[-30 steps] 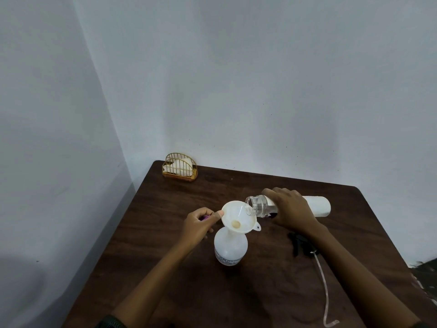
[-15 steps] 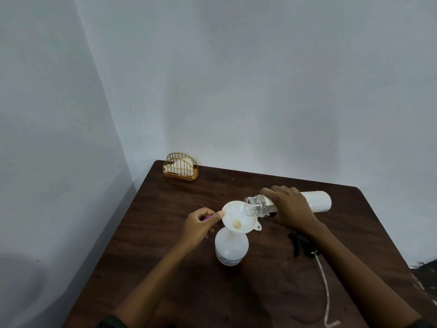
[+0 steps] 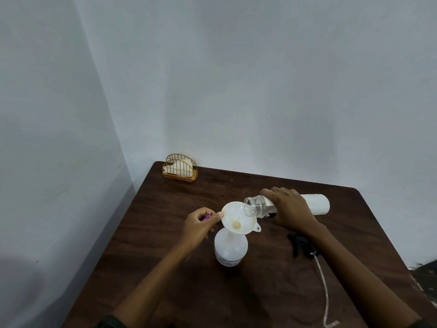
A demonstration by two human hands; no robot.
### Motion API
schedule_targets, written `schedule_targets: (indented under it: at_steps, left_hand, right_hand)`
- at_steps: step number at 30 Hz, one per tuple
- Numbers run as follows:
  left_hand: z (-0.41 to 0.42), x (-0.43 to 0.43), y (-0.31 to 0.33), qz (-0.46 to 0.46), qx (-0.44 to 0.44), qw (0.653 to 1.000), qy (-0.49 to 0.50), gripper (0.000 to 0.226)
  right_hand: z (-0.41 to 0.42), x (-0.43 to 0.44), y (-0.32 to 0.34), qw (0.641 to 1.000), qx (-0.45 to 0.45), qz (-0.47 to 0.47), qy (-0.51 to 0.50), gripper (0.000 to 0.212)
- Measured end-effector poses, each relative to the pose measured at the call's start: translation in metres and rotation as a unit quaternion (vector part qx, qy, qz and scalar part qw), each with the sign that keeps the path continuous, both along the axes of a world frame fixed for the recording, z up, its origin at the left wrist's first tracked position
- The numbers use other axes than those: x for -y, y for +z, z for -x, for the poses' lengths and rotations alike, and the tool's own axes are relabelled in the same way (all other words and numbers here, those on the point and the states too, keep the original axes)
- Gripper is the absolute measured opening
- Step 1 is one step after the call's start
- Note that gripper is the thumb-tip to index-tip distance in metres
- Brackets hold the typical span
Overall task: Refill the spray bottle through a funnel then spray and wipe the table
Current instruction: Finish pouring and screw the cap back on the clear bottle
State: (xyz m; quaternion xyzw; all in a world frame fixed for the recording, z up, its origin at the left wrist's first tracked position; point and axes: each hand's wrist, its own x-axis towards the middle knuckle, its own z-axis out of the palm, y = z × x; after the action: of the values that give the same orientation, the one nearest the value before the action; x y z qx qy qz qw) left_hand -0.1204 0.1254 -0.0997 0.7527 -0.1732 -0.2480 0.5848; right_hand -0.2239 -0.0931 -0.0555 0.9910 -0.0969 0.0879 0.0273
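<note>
Table (image 3: 165, 268): dark wood, and both forearms reach in over the near edge.
Tube (image 3: 322, 280): thin and clear, flat on the table at the right. Its curled end is nearest, and it runs up to the sprayer head.
Sprayer head (image 3: 299, 246): black, lying on the table just right of the spray bottle, partly hidden by the right forearm (so it's off the bottle).
Spray bottle (image 3: 230, 252): white, upright mid-table, with a label low on the front too blurred to read.
Funnel (image 3: 236, 218): white, seated in the spray bottle's neck, with a small tab on its right rim.
Left hand (image 3: 198, 227): fingers curled in and thumb tip pressed to the funnel's left rim. A purple piece (image 3: 206, 218) is tucked in those fingers.
Right hand (image 3: 290, 210): wrapped over the refill bottle, gripping it near the shoulder.
Refill bottle (image 3: 316, 204): white with a clear neck, held almost level. Its open mouth is over the funnel's right rim, and a thin clear stream drops into the bowl.
Napkin holder (image 3: 180, 168): gold wire with white napkins inside, in the far left corner, well apart from the rest.
Walls (image 3: 260, 91): plain and pale, meeting behind that corner.
</note>
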Motion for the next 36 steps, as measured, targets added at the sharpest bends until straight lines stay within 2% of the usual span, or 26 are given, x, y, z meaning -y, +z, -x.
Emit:
schedule_targets:
  at_steps: [5,10,15,19,22,25,29,34,36]
  left_hand:
    - [-0.001,0.0,0.003,0.034,-0.011,0.999,0.032,0.016]
    - [-0.014,0.003,0.024,0.127,-0.066,0.985,0.094,0.023]
    - [-0.01,0.014,0.064,0.265,-0.12,0.956,0.033,0.016]
    - [0.007,0.043,0.098,0.304,-0.061,0.951,0.017,0.017]
    - [0.018,0.069,0.117,0.326,-0.046,0.944,0.012,0.025]
    - [0.026,0.089,0.13,0.327,-0.029,0.944,0.013,0.032]
    - [0.031,0.107,0.141,0.351,-0.019,0.936,0.029,0.03]
    - [0.041,0.118,0.135,0.363,-0.006,0.93,-0.058,0.028]
    - [0.044,0.121,0.132,0.342,0.037,0.935,-0.091,0.031]
  right_hand:
    - [0.004,-0.005,0.005,0.997,-0.004,-0.079,-0.008,0.039]
    - [0.009,-0.011,0.015,0.98,0.019,-0.194,-0.028,0.038]
    - [0.014,-0.008,0.027,0.924,0.07,-0.372,-0.047,0.045]
    - [0.018,-0.005,0.037,0.875,0.123,-0.463,-0.071,0.053]
    - [0.018,-0.005,0.043,0.856,0.155,-0.488,-0.073,0.053]
    - [0.018,-0.006,0.049,0.852,0.17,-0.492,-0.06,0.054]
    - [0.02,-0.003,0.055,0.845,0.197,-0.492,-0.064,0.052]
    - [0.021,0.0,0.064,0.839,0.212,-0.497,-0.064,0.051]
    - [0.02,0.0,0.067,0.835,0.224,-0.498,-0.065,0.051]
